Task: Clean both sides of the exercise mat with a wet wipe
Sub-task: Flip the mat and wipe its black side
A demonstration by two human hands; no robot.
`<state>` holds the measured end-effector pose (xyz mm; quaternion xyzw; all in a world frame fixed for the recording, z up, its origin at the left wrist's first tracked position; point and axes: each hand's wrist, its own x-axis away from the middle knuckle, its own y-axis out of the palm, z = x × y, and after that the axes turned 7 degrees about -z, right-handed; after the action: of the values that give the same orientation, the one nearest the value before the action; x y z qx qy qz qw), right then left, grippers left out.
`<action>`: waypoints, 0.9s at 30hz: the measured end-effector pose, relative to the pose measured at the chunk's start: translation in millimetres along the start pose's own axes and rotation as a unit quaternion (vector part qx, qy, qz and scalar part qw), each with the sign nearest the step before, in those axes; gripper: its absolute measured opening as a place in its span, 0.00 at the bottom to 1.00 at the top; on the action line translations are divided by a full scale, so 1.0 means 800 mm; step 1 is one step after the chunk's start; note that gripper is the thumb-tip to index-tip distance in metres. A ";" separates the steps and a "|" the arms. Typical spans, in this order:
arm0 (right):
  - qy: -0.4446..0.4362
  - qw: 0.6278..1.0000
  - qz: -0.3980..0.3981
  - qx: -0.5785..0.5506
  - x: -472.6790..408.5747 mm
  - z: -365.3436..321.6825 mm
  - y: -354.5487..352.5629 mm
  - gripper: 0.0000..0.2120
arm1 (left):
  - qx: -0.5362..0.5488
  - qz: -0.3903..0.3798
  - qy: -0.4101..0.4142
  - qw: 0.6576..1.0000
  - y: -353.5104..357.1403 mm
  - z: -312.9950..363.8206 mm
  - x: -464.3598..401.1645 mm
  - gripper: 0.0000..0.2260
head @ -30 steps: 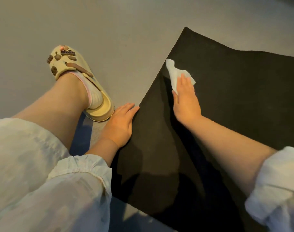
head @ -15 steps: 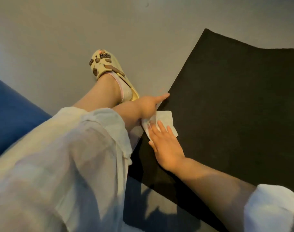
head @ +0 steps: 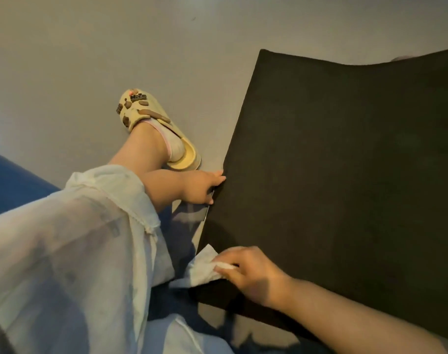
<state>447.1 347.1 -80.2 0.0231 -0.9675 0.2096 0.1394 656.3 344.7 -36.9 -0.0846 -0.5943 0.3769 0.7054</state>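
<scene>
Fingers of right hand (head: 253,274) pinching wet wipe (head: 201,270) at mat (head: 345,175) near-left corner; left hand (head: 200,186) gripping left edge, fingertips partly hidden

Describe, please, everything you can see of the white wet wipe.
The crumpled white wet wipe looks like thin, soft fabric, bunched into folds. It lies at the near-left corner of the black exercise mat, overhanging the edge towards the grey floor. The right hand pinches its right end; the left hand does not touch it.

Dim, soft-focus, wide-angle edge distortion.
</scene>
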 end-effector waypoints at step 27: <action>0.315 0.874 0.004 0.371 0.146 0.084 -0.013 0.36 | -0.208 0.152 -0.008 0.966 0.080 0.068 -0.050 0.30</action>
<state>318.6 311.7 -102.5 0.0021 -0.7237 0.5496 0.4174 579.0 345.9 -89.1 -0.3161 -0.6451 0.3486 0.6020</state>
